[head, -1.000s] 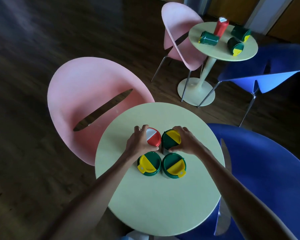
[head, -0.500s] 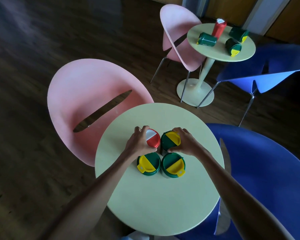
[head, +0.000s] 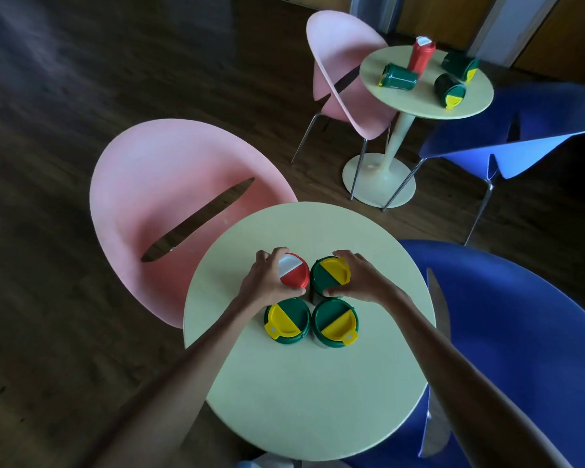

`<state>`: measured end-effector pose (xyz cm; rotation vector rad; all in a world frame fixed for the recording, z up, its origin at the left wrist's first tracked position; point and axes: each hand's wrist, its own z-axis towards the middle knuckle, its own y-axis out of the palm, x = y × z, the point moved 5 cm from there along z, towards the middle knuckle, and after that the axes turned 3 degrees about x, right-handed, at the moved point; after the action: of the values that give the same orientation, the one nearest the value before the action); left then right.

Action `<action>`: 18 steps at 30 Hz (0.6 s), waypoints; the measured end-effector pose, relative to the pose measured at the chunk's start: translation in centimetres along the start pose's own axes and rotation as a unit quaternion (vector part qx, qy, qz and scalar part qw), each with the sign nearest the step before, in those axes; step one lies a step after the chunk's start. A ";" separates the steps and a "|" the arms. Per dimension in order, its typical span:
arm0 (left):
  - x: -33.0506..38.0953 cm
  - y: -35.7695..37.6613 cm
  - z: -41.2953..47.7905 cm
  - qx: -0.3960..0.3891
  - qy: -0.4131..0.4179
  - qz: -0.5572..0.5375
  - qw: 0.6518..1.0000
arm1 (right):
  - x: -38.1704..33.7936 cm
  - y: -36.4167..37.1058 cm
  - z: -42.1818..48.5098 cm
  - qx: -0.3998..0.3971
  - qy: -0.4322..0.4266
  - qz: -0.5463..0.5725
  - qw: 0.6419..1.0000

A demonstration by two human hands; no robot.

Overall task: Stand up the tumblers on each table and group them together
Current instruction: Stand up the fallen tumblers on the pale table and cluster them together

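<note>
On the near round table (head: 311, 393) several tumblers stand upright in a tight square. My left hand (head: 265, 282) grips the red tumbler (head: 294, 275) with the white-and-red lid. Beside it, my right hand (head: 362, 280) grips a green tumbler (head: 328, 275) with a yellow-and-green lid. Two more green tumblers (head: 287, 320) (head: 335, 324) stand just in front, touching the pair. On the far table (head: 419, 99) a red tumbler (head: 421, 55) stands upright, and three green tumblers (head: 399, 77) (head: 449, 87) (head: 460, 65) lie on their sides around it.
A pink chair (head: 169, 197) sits left of the near table, a blue chair (head: 520, 332) to its right. By the far table stand another pink chair (head: 341, 62) and a blue chair (head: 520, 143). Dark wood floor lies all around.
Both hands keep their hold on the two back tumblers; the green one has shifted slightly closer to the red one. The view has drifted a little.
</note>
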<state>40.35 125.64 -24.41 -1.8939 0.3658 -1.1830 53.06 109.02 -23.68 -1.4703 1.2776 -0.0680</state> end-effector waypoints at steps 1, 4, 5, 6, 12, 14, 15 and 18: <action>0.0 0.1 0.0 0.002 0.000 -0.002 1.000 | 0.0 0.1 -0.1 0.003 -0.006 -0.005 1.000; 0.1 0.2 -0.2 0.015 -0.010 -0.014 1.000 | -0.2 0.2 -0.2 0.020 -0.021 -0.018 0.999; 0.2 0.2 -0.2 0.020 -0.014 -0.016 1.000 | -0.2 0.1 -0.2 0.026 -0.024 -0.020 0.999; 0.2 0.2 -0.2 0.026 -0.019 -0.019 0.999 | -0.2 0.0 -0.2 0.031 -0.026 -0.021 0.999; 0.2 0.1 -0.3 0.050 -0.033 -0.019 0.998 | -0.3 0.2 -0.1 0.036 -0.032 -0.024 0.999; 0.2 0.1 -0.2 0.047 -0.033 -0.013 0.998 | -0.3 0.2 0.1 0.027 -0.031 -0.027 0.999; 0.2 0.1 -0.2 0.044 -0.032 -0.012 0.998 | -0.3 0.2 0.1 0.022 -0.031 -0.031 0.999; 0.0 0.2 -0.3 0.037 -0.028 -0.002 0.999 | -0.2 0.4 0.2 0.006 -0.027 -0.035 0.999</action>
<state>40.16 125.38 -24.46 -1.8609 0.2847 -1.1281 52.85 109.40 -23.89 -1.4967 1.1791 -0.0819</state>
